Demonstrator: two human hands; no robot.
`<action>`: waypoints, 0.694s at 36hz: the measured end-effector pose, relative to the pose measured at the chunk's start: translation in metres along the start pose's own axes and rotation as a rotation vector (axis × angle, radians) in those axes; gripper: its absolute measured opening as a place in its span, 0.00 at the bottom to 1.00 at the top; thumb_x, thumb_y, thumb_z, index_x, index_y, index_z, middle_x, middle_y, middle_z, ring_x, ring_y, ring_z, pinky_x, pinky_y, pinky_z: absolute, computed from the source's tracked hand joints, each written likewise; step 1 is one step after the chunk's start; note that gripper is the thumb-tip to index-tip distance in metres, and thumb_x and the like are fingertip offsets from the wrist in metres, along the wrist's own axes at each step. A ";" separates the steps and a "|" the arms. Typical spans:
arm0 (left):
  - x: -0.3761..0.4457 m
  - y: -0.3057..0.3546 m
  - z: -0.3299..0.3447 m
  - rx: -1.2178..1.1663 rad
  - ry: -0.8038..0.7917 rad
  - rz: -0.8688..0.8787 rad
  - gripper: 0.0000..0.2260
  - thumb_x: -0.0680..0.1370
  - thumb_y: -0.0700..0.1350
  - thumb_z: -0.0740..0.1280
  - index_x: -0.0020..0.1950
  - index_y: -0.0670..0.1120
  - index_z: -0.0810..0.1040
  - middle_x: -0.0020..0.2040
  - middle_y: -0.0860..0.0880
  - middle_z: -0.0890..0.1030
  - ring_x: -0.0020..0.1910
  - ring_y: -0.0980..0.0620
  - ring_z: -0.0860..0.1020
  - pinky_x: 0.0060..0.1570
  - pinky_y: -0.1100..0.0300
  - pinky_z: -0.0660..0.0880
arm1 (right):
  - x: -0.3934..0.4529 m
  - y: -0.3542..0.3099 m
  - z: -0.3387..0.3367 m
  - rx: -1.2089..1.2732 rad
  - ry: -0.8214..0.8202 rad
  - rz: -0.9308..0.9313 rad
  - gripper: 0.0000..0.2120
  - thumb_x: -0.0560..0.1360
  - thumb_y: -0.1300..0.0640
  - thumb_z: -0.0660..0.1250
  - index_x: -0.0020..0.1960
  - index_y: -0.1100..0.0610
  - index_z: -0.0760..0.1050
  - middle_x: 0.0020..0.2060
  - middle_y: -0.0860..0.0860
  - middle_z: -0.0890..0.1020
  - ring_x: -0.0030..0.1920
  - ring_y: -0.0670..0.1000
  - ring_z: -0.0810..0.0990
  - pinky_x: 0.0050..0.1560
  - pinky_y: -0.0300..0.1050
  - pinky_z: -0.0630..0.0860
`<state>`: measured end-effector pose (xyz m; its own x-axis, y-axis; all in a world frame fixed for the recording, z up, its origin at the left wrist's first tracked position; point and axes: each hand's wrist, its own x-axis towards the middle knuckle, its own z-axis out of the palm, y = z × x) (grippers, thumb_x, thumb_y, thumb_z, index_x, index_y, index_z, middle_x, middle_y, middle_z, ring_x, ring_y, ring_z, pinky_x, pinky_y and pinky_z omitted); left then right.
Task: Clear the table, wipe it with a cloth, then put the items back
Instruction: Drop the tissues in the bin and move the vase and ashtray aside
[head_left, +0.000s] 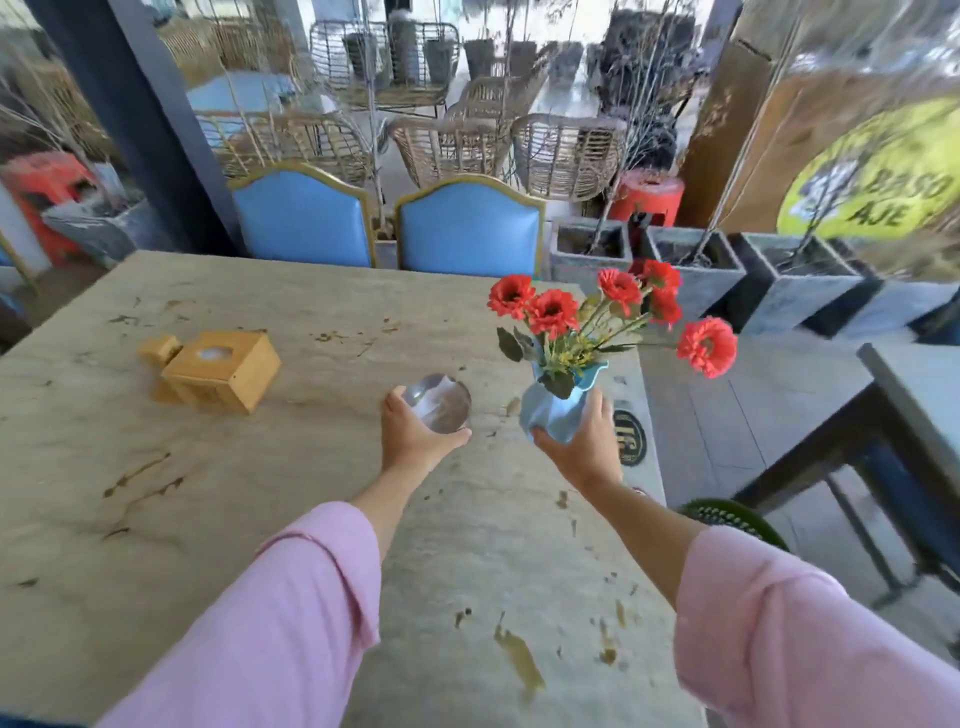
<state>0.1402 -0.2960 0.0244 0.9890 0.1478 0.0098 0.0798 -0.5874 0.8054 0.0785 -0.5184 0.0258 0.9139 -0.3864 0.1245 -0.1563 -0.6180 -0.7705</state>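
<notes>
My left hand (410, 434) grips a clear glass bowl-like dish (441, 402), held tilted just above the beige stone table (260, 519). My right hand (582, 441) is closed around a blue wavy vase (553, 415) holding red flowers (613, 312), near the table's right edge. A wooden tissue box (221, 371) with a small wooden block (161, 348) beside it stands on the table to the left. Both arms wear pink sleeves.
Two blue padded chairs (467, 228) stand at the far side. A round dark sticker (629, 437) sits at the table's right edge. Grey planters (696, 260) line the right, with a dark table (909, 395) and a green stool (732, 519) nearby.
</notes>
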 end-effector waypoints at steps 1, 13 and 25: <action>-0.013 0.009 0.009 -0.010 -0.008 0.019 0.47 0.54 0.54 0.83 0.66 0.43 0.64 0.61 0.46 0.69 0.59 0.49 0.72 0.56 0.56 0.75 | -0.006 0.009 -0.016 -0.009 0.012 -0.005 0.39 0.65 0.48 0.78 0.68 0.56 0.62 0.55 0.50 0.68 0.55 0.52 0.71 0.50 0.45 0.71; -0.156 0.145 0.151 -0.067 -0.202 0.148 0.43 0.52 0.57 0.82 0.59 0.43 0.68 0.56 0.47 0.71 0.54 0.49 0.75 0.53 0.54 0.76 | -0.076 0.134 -0.252 -0.189 0.117 0.031 0.42 0.65 0.45 0.77 0.72 0.52 0.59 0.61 0.51 0.69 0.60 0.52 0.70 0.58 0.52 0.76; -0.280 0.279 0.295 -0.089 -0.386 0.330 0.44 0.55 0.55 0.82 0.63 0.44 0.65 0.59 0.46 0.69 0.58 0.47 0.72 0.55 0.57 0.72 | -0.145 0.255 -0.430 -0.200 0.383 0.306 0.46 0.66 0.51 0.78 0.75 0.58 0.57 0.65 0.57 0.68 0.64 0.57 0.70 0.63 0.54 0.75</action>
<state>-0.0771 -0.7359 0.0719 0.9350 -0.3484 0.0665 -0.2392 -0.4809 0.8435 -0.2552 -0.9139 0.0802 0.6187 -0.7689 0.1610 -0.4970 -0.5418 -0.6778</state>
